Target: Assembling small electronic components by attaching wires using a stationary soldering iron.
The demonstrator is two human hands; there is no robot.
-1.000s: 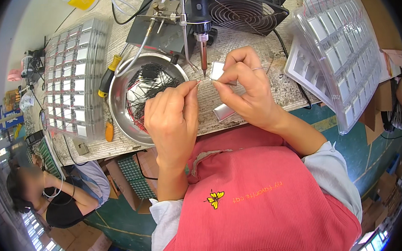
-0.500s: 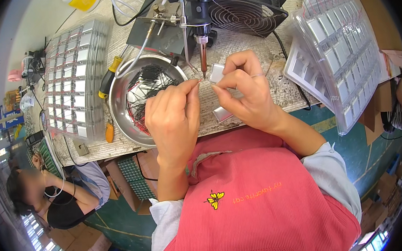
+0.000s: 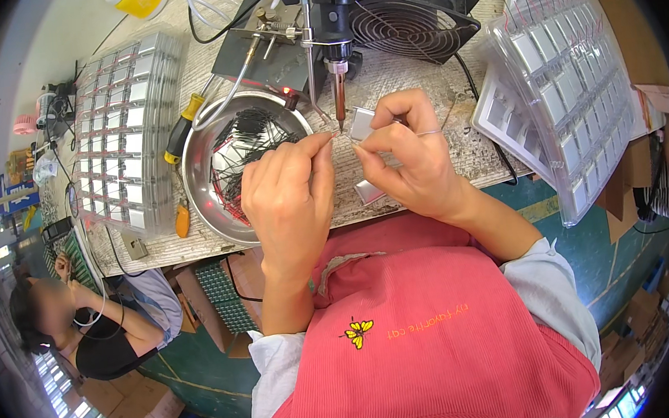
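Note:
My left hand (image 3: pixel 289 193) is closed in a pinch, with what looks like a thin wire end between thumb and forefinger, just left of the soldering iron tip. The upright soldering iron (image 3: pixel 340 97) points down between my hands. Closed too, my right hand (image 3: pixel 418 155) holds a small flat silver battery cell (image 3: pixel 361 120) by its edge, close to the tip. A second silver cell (image 3: pixel 369 191) lies on the bench below that hand, partly covered by it. Left of my left hand, a metal bowl (image 3: pixel 196 190) contains black and red wires.
Trays of silver cells (image 3: pixel 121 147) stand at the left; more trays (image 3: pixel 558 105) lean at the right. Behind are a black fan (image 3: pixel 414 26) and soldering stand (image 3: pixel 248 58). A screwdriver (image 3: pixel 181 131) lies beside the bowl. Another person (image 3: pixel 117 336) sits at lower left.
A red light has come on near the bowl's upper rim. My right hand has shifted very slightly, while my left hand stays almost still.

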